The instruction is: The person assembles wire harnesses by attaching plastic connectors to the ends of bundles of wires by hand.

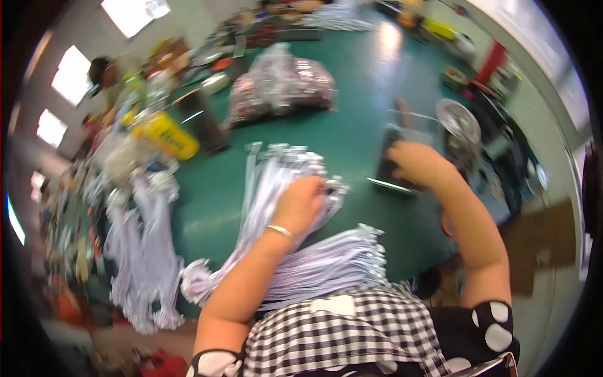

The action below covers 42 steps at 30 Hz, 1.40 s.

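A bundle of white cords (256, 210) with pale, shiny ends fans out on the green table in front of me. My left hand (300, 204) lies over this bundle near its far ends, fingers curled in; what they pinch is too small to make out. To the right, my right hand (418, 163) reaches down to a dark rectangular container (391, 154) with a bright near edge. Its fingertips are blurred and partly hidden there. A second bundle of white cords (326, 261) lies closer to my checked apron.
A clear plastic bag (279, 85) of reddish small parts sits farther back. More white cord bundles (147, 251) hang at the table's left edge beside a yellow package (166, 135). On the right are a round pale dish (460, 122) and dark clutter by the wall.
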Available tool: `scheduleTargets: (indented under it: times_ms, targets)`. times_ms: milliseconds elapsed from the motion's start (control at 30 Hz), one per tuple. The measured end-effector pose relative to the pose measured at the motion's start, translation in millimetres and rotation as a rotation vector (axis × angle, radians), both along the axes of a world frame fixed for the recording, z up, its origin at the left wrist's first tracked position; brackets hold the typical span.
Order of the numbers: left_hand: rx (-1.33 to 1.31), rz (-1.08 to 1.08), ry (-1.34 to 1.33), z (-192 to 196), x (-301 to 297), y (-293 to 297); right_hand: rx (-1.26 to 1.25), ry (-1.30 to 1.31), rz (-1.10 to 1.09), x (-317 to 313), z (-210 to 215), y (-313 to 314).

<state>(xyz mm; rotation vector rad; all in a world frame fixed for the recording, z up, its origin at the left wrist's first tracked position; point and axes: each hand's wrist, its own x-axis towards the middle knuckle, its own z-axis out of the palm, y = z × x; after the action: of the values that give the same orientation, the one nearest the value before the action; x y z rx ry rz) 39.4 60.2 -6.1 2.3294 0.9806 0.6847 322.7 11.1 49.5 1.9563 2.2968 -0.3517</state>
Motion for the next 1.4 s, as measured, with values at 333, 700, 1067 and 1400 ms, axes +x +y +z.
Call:
scheduleTargets:
  times_ms: [333,700,1067,1400]
  targets:
    - [-0.084,-0.265,0.375,18,10,-65,0.150,0.109,0.068,4,-15,-16]
    - [-0.138,-0.421,0.121,44,21,-46,0.306,0.092,0.086,0,-10,-3]
    - [0.166,-0.416,0.244,36,27,-50,0.394,0.042,0.085,1,-2,-1]
    - [-0.688,-0.358,-0.398,11,31,-71,0.015,0.256,-0.053,-49,44,-105]
